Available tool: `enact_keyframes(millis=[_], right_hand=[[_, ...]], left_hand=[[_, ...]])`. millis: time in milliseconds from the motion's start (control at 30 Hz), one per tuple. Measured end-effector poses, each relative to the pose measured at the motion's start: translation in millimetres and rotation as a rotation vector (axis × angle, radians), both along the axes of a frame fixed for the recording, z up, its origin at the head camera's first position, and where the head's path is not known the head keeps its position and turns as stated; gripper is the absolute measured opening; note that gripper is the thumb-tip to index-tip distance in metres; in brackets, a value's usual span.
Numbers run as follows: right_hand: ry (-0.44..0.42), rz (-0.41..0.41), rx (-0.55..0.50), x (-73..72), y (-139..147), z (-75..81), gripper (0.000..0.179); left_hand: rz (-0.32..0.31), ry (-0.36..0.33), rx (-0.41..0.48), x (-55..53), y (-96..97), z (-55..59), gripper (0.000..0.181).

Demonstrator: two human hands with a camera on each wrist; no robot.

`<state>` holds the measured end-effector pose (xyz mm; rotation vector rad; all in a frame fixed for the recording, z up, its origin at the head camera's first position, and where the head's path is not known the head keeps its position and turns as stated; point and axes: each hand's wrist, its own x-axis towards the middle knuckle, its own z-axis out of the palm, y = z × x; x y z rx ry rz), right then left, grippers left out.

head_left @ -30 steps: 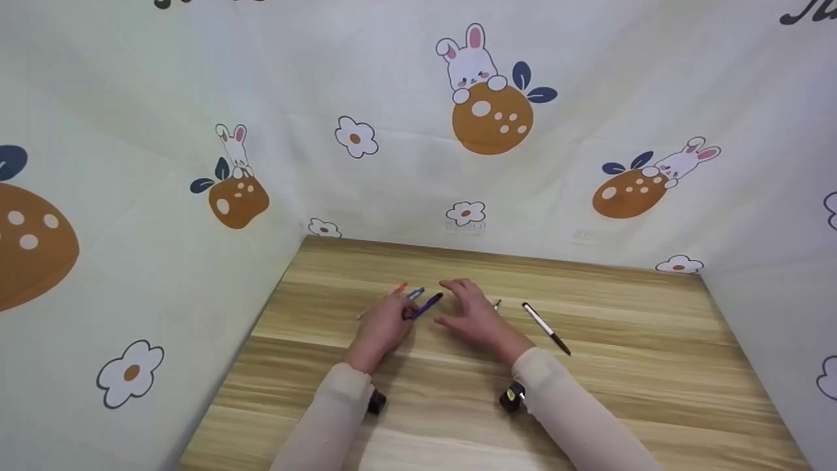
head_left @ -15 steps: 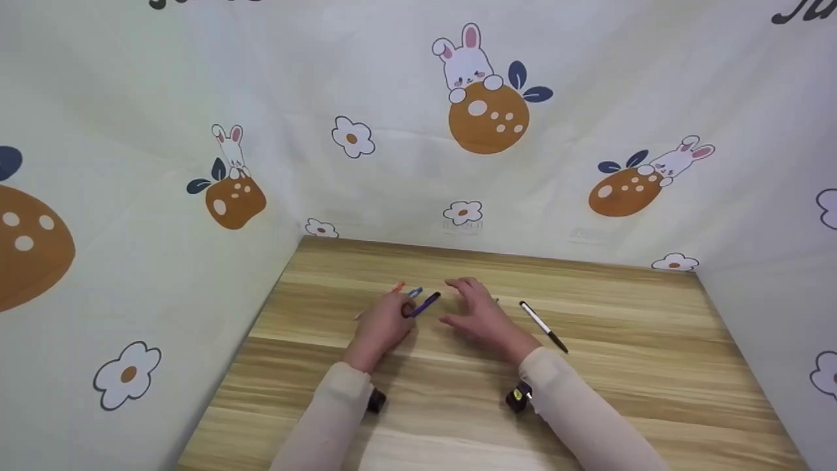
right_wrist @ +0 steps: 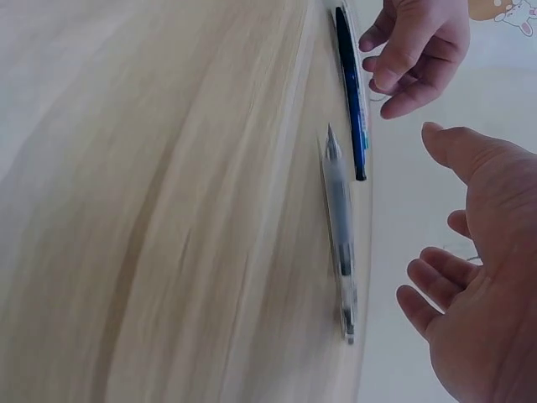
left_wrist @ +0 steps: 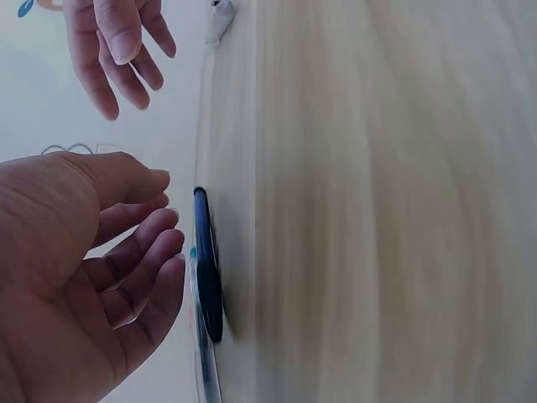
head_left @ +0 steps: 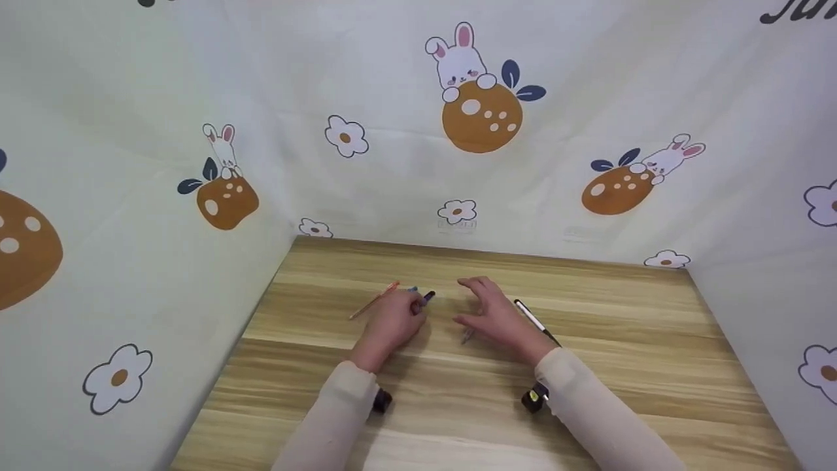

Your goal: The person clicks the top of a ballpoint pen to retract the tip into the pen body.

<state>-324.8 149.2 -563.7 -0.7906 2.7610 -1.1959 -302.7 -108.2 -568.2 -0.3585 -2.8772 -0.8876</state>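
Note:
In the head view my left hand (head_left: pixel 395 317) is over a dark blue pen (head_left: pixel 428 297), hiding much of it. The left wrist view shows this pen (left_wrist: pixel 206 277) lying on the wooden table, with my loosely curled fingers beside it and a small gap between. Another pen, with a clear barrel (left_wrist: pixel 206 378), lies close alongside it. My right hand (head_left: pixel 497 320) hovers with thumb and fingers spread apart and nothing between them. Partly beneath it is a clear pen (head_left: pixel 467 335), seen whole on the table in the right wrist view (right_wrist: pixel 340 227).
An orange-ended pen (head_left: pixel 376 299) lies left of my left hand, and a blue pen tip (head_left: pixel 412 288) shows behind it. Right of my right hand is a white and black pen (head_left: pixel 533 317). Patterned cloth walls (head_left: pixel 392 176) bound the wooden table (head_left: pixel 444 418).
My left hand has shifted right over the dark blue pen, baring more of the orange-ended one. My right hand has moved right, and the clear pen now shows to the left beneath it.

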Motion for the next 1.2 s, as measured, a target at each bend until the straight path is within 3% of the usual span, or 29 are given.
enact_keyframes(millis=[333, 567, 833, 1200], right_hand=[[0.075, 0.001, -0.006, 0.7, 22, 1.1, 0.074], [0.044, -0.029, 0.017, 3.7, 36, 2.3, 0.075], [0.039, -0.033, -0.009, 9.5, 46, 3.3, 0.073], [0.042, -0.056, 0.008, 12.7, 55, 1.1, 0.075]], left_hand=[[-0.078, -0.018, 0.067, 0.8, 22.8, 4.4, 0.019], [-0.101, -0.056, 0.069, -0.2, 39.2, 5.2, 0.022], [-0.134, -0.149, 0.153, 0.8, 52.2, 2.9, 0.025], [-0.163, -0.083, 0.079, -2.0, 68.1, -5.5, 0.035]])
